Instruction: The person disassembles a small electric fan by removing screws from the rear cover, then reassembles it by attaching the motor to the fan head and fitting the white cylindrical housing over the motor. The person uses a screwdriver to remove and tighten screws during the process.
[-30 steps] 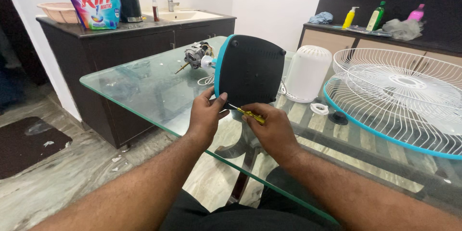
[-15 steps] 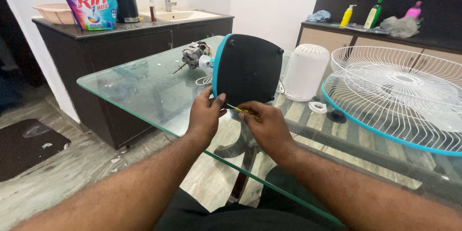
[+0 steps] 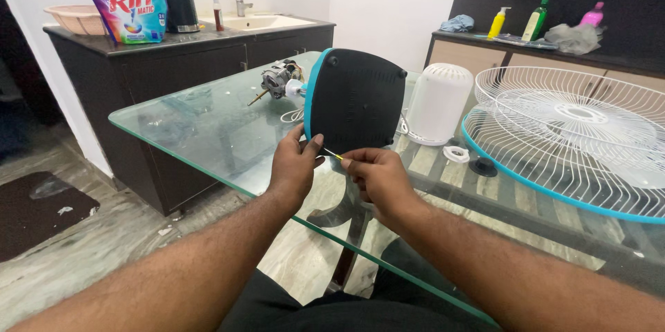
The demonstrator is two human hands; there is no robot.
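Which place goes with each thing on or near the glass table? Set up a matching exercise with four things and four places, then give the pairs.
Things
1. fan base
2. screwdriver
3. wire fan guard
4. fan motor

Places
A. lying flat on the right of the table
B. pinched in the right hand
C. on the table behind the tipped-up base
D. stood on edge, steadied by the left hand

Pairs: 1-D, 2-B, 3-A, 4-C
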